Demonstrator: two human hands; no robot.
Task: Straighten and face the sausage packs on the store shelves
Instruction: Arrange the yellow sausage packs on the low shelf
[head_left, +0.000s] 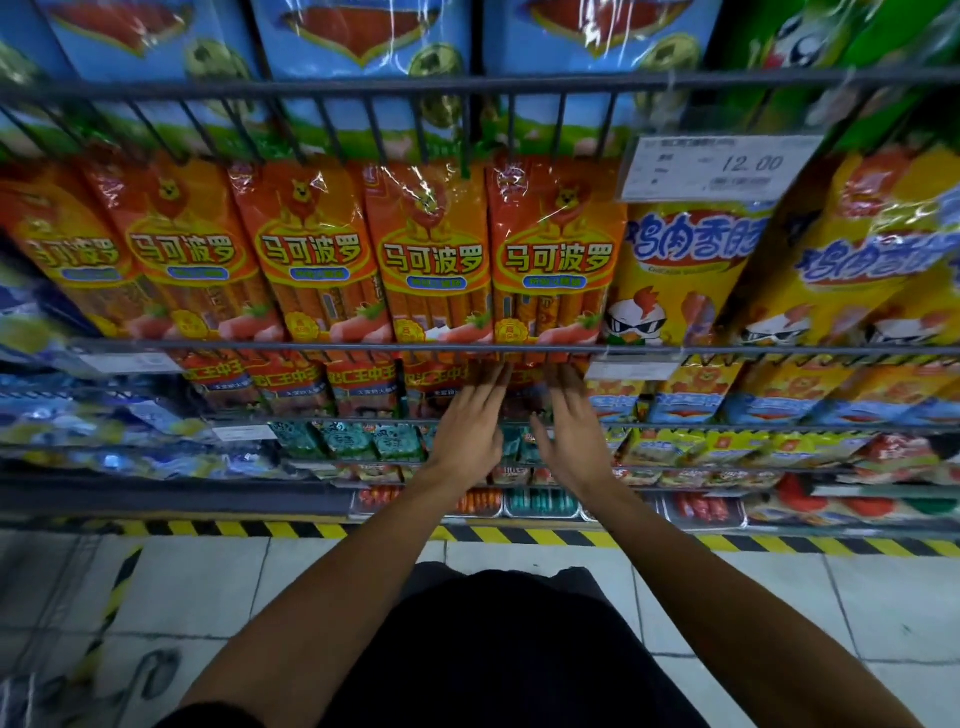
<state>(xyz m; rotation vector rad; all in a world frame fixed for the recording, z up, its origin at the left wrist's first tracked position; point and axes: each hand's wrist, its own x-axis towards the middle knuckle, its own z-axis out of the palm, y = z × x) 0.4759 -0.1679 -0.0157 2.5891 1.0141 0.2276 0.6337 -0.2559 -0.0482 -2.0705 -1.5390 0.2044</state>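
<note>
Both hands up at the shelf rail (311, 347), fingers straight + spread, nothing gripped. Left hand (470, 426) fingertips reach the red sausage packs (363, 384) on the row just under the rail; contact can't be confirmed, blurred there. Right hand (569, 431) just right of it, fingertips at same row, by the white price tag (631, 370). 5 orange sausage packs (434, 260) stand upright, faces fwd, right above the fingers. Yellow chicken packs (675, 270) to their right
</note>
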